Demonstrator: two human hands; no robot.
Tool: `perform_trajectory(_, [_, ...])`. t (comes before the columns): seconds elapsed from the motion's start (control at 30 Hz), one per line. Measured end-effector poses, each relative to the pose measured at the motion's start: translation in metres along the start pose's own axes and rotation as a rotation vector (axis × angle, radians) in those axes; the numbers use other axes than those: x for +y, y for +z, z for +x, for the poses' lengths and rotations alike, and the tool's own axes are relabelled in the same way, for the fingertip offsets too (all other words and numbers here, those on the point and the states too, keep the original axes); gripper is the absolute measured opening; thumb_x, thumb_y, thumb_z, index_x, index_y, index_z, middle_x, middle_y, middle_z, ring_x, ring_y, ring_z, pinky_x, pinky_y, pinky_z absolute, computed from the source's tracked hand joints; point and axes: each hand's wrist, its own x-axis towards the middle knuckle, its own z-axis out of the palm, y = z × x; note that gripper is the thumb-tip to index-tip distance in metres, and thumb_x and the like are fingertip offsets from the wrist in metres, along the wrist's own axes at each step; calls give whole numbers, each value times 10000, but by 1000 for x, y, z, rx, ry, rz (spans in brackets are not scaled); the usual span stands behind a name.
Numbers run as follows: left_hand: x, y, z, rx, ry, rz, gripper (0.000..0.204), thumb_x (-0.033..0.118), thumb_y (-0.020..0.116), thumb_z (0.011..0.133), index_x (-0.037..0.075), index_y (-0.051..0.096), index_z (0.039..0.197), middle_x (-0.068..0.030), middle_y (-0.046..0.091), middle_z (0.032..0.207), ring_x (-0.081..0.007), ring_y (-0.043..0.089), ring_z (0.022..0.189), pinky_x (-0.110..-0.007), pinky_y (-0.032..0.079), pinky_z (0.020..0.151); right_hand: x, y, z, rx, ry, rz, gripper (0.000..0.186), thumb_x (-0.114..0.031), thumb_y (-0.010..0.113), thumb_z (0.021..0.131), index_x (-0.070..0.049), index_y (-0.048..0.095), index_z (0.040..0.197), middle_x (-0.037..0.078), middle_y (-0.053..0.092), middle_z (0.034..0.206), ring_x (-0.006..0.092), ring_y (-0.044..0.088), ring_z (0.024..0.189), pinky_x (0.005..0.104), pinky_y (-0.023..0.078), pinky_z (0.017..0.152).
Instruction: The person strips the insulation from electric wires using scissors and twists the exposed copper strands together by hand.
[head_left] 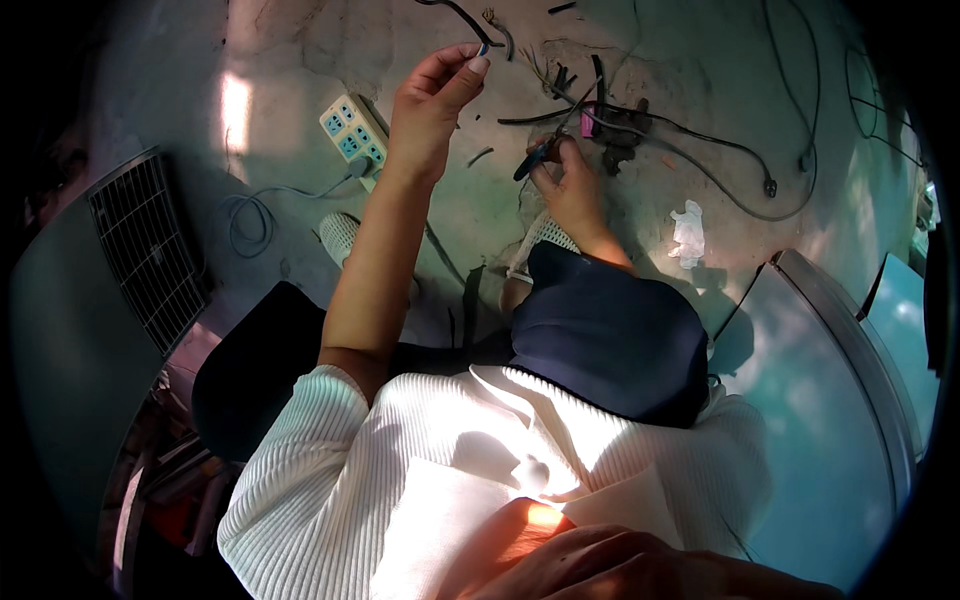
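My left hand (437,100) is raised at the top, pinching the end of a black cable (462,16) between thumb and fingertips. A small blue bit shows at the cable's end by the thumb. Lower and to the right, my right hand (574,190) is closed around the dark handles of what look like scissors (534,160). Their slim blades point up and right, over the loose wires. Beyond them a small pink object (587,122) lies among black cable pieces (598,85) and frayed strands. A grey cable (700,171) runs off to the right.
A white power strip (352,130) with a grey plug and coiled cord (250,225) lies at left. A wire grille (150,245) stands at the far left. Crumpled white plastic (688,233) sits right of my knee, and a pale panel (820,400) rises at the right.
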Motion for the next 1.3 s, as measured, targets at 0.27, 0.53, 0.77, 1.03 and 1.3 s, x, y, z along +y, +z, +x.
perform_trajectory(0.27, [21, 26, -1, 5, 73, 109, 273, 138, 702, 873, 40, 662, 1124, 0, 663, 999, -90, 596, 924, -253, 477, 859, -35, -54, 27, -22, 80, -78, 353, -257, 791, 768, -43, 606, 978, 91, 688, 839, 216, 685, 745, 310, 519, 665])
perform_trajectory(0.53, [17, 31, -6, -33, 309, 223, 228, 123, 691, 878, 14, 668, 1076, -44, 630, 1141, -88, 590, 891, -230, 463, 801, -65, -83, 28, -40, -160, -303, 598, -280, 853, 674, -23, 555, 1125, 73, 631, 961, 209, 627, 810, 312, 534, 693])
perform_trajectory(0.77, [37, 29, -4, -251, 756, 578, 124, 63, 563, 932, 45, 524, 1048, -108, 527, 1295, -126, 558, 916, -246, 456, 764, -57, -97, 34, -56, -347, -348, 752, -395, 881, 574, -25, 532, 1127, 75, 587, 966, 226, 598, 796, 351, 515, 681])
perform_trajectory(1.03, [38, 32, -2, -175, 518, 605, 134, 122, 594, 944, 19, 567, 1025, -24, 640, 974, -88, 541, 844, -230, 445, 745, -70, -90, 37, -16, -301, -397, 696, -434, 868, 581, -41, 560, 1066, 66, 594, 902, 246, 613, 774, 364, 506, 668])
perform_trajectory(1.3, [20, 37, -2, -84, 456, 338, 113, 105, 612, 939, 8, 591, 992, -22, 652, 931, -78, 589, 870, -212, 459, 786, -80, -74, 48, -35, -313, -370, 687, -460, 856, 597, -49, 554, 1057, 61, 591, 892, 224, 611, 752, 355, 508, 654])
